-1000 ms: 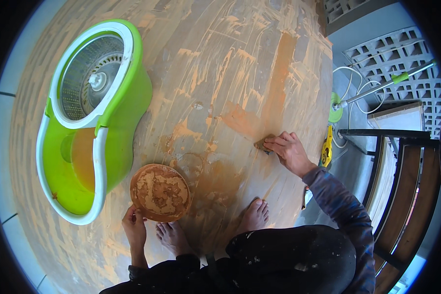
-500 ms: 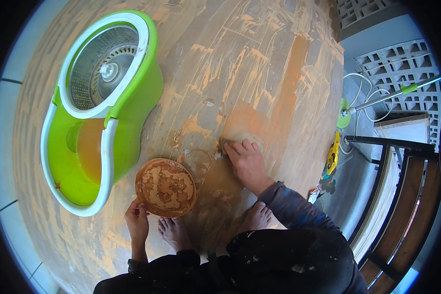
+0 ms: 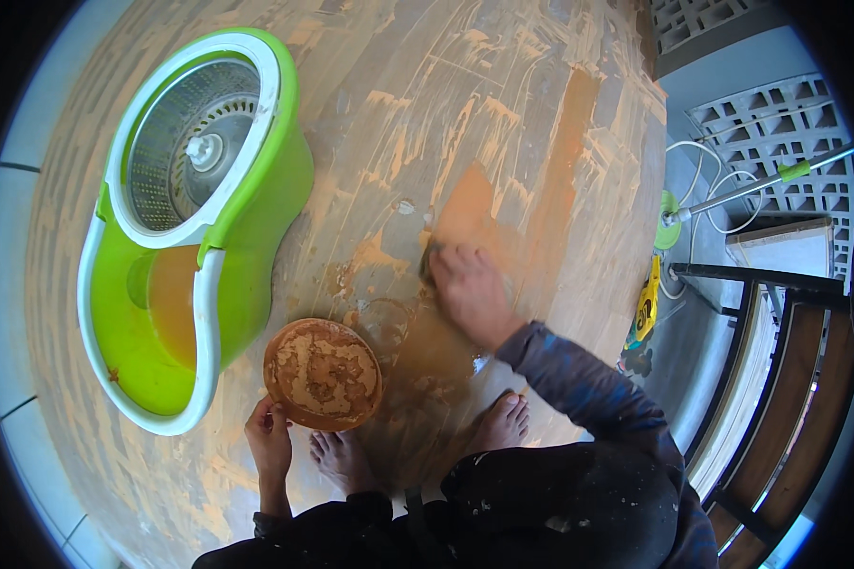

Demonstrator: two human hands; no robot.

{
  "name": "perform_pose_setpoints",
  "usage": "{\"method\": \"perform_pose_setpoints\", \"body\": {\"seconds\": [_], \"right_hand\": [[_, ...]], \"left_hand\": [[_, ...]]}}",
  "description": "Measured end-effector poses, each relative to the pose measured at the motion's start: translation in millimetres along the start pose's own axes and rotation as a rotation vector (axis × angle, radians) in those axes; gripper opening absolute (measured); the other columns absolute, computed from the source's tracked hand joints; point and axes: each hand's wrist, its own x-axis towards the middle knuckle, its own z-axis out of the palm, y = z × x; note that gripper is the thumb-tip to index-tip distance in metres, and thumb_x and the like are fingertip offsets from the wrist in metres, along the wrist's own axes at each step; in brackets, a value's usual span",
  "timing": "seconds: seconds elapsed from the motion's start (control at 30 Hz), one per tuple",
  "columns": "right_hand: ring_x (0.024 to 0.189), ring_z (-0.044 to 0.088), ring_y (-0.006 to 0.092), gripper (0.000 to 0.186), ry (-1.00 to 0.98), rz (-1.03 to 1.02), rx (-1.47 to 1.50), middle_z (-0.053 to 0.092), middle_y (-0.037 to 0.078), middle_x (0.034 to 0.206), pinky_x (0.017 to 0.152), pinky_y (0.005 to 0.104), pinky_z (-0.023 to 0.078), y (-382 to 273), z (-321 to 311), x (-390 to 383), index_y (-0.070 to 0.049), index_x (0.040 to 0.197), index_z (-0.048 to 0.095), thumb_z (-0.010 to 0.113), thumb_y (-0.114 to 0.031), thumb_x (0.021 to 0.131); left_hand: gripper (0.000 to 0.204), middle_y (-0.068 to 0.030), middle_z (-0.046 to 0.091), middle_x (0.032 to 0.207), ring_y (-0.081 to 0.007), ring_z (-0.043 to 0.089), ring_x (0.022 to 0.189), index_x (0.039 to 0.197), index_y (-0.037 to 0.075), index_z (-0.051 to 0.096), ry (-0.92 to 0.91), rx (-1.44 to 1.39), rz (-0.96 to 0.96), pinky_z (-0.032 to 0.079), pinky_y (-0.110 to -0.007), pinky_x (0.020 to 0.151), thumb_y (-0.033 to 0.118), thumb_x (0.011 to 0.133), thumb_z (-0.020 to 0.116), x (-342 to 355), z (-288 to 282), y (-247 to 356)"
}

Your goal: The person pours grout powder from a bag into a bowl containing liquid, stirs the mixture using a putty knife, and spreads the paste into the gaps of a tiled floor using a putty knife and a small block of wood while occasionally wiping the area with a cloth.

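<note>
A shallow brown dish rests on the floor close to my feet, its inside coated with dried-looking orange-tan paste. My left hand pinches its near left rim between thumb and fingers. Farther right, my right hand presses down on the floor with curled fingers, slightly blurred. Under its fingertips a flat greyish pad shows at the left edge; most of it is covered by the hand. Just beyond the fingers lies a smooth, damp-looking orange patch. Wet brown floor shows between the hand and the dish.
A green-and-white spin mop bucket with a metal basket and cloudy orange water stands at the left. Streaked tan paste covers the wood-look floor. At the right are a mop, a yellow packet and a slatted wooden bench.
My right hand has slid a little away from me across the orange patch, the pad with it. My left hand and the dish have barely shifted.
</note>
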Motion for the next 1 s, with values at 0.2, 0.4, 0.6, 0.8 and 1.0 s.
{"method": "perform_pose_setpoints", "body": {"seconds": [0.2,0.4,0.6,0.8,1.0], "right_hand": [[0.093,0.058,0.0337,0.029,0.11,0.196,0.217,0.062,0.013,0.096,0.081,0.0432,0.047,61,-28,42,-0.005,0.105,0.069,0.065,-0.002,0.076],[0.098,0.058,0.0358,0.034,0.214,0.326,0.012,0.065,0.015,0.105,0.088,0.0452,0.047,186,-12,97,-0.003,0.111,0.065,0.061,0.003,0.078],[0.105,0.059,0.0347,0.045,-0.048,-0.015,0.338,0.064,0.015,0.109,0.094,0.0441,0.047,11,-6,-13,-0.002,0.119,0.064,0.064,0.002,0.074],[0.099,0.059,0.036,0.042,0.159,0.134,0.385,0.065,0.015,0.104,0.091,0.0438,0.048,73,-30,54,-0.004,0.115,0.068,0.066,0.004,0.073],[0.098,0.058,0.0344,0.029,0.335,0.23,-0.067,0.065,0.014,0.103,0.087,0.0428,0.048,216,-7,130,-0.003,0.106,0.068,0.064,-0.001,0.078]], "left_hand": [[0.028,-0.0065,0.072,0.097,-0.0133,0.067,0.085,0.121,-0.002,0.066,-0.017,0.027,-0.018,0.054,-0.03,0.075,0.013,0.104,0.051,-4,-7,5],[0.028,-0.0072,0.072,0.099,-0.0145,0.068,0.087,0.122,-0.002,0.066,-0.07,0.011,0.006,0.054,-0.03,0.076,0.013,0.104,0.05,3,9,6],[0.027,-0.0075,0.073,0.098,-0.0138,0.068,0.085,0.12,-0.002,0.066,-0.017,-0.038,0.003,0.054,-0.03,0.075,0.012,0.104,0.051,0,-1,-1],[0.025,-0.0044,0.069,0.083,-0.0095,0.061,0.073,0.115,-0.003,0.069,0.022,0.009,0.011,0.051,-0.027,0.069,0.014,0.103,0.054,-2,-6,7],[0.026,-0.0081,0.072,0.098,-0.0141,0.067,0.084,0.119,-0.002,0.066,-0.047,0.026,-0.017,0.054,-0.029,0.075,0.013,0.103,0.051,2,7,12]]}}
